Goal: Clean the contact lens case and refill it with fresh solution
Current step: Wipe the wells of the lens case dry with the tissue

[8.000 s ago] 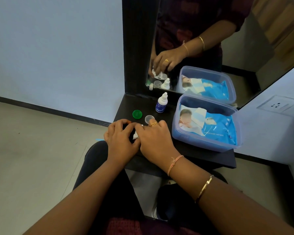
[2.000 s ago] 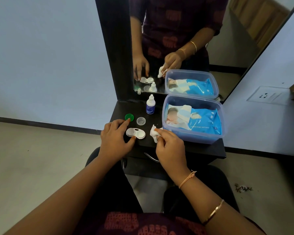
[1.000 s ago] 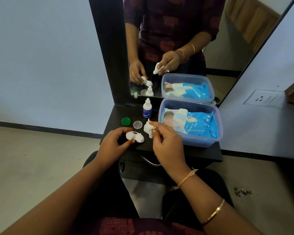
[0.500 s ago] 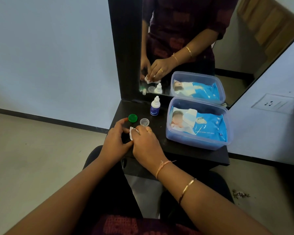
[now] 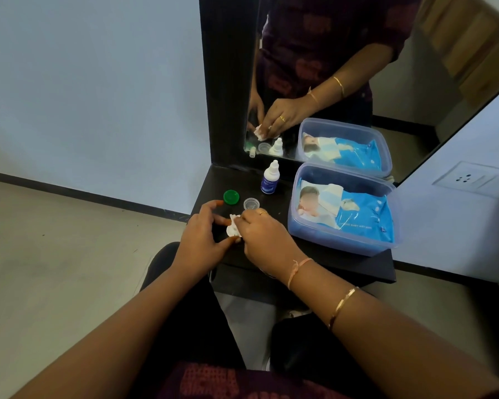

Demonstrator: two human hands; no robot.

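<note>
- Wiping seems to be the step in hand: the right hand (image 5: 264, 236) pinches a wad of white tissue (image 5: 233, 226) against the lens case, which lies between both hands on the dark shelf (image 5: 343, 263) and is almost wholly hidden
- The left hand (image 5: 200, 236) curls loosely around that spot, thumb and fingers bracing it; its exact grip cannot be told
- The green cap (image 5: 231, 196) and clear cap (image 5: 251, 203) lie just beyond the fingertips, off the case
- The solution bottle (image 5: 270, 178) stands upright further back, nearer the right hand, beside the tub of wipes (image 5: 343, 226)
- The case's long axis cannot be made out
</note>
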